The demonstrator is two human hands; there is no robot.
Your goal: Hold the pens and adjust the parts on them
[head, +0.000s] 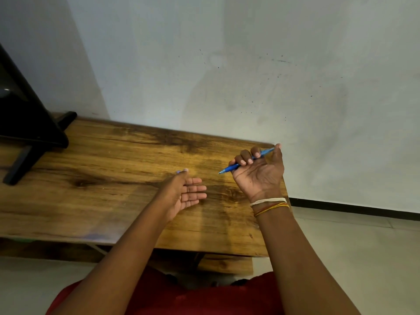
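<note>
Blue pen point(246, 160), 1 item, held above the table's right end.
Slim blue translucent barrel, lying slantwise: tip low and to the left, rear end high and to the right; middle hidden by curled fingers.

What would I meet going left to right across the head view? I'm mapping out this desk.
Black monitor stand → bare wooden table top → open left hand, palm up → blue plastic pen → right hand gripping it → pale tiled floor.
</note>
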